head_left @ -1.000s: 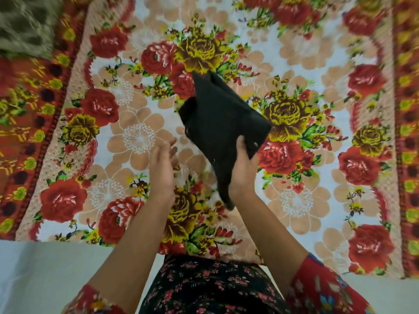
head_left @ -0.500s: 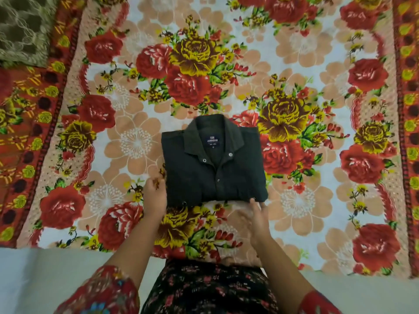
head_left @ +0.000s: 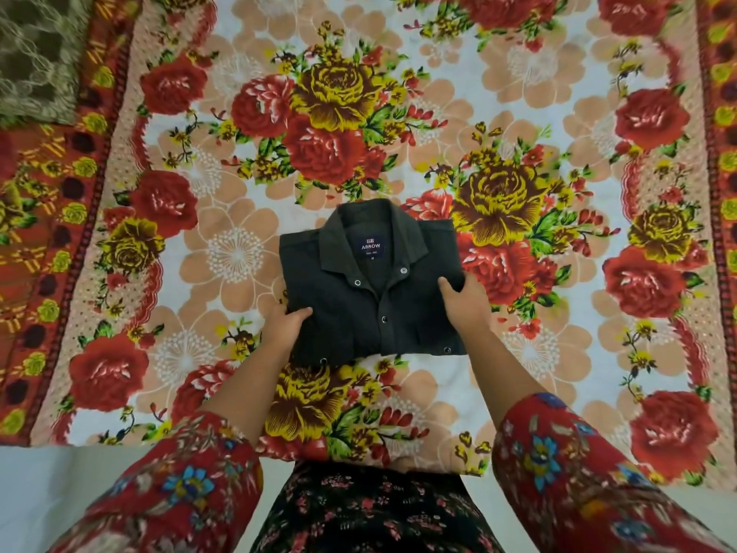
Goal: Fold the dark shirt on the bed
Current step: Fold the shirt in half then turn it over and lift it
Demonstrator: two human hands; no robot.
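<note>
The dark shirt point(head_left: 359, 309) lies folded in a compact block on the bed point(head_left: 558, 353), straight ahead of me, collar at the far end, placket running away from me. My left hand point(head_left: 285, 323) pinches its left edge and my right hand point(head_left: 468, 301) its right edge, thumbs on top, both equally near. The neck label point(head_left: 371, 246) reads ARROW; its smaller print is illegible

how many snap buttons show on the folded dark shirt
5 on the dark shirt: upper snaps below the collar, middle snap, near-edge snaps. Folds may hide more.
</note>
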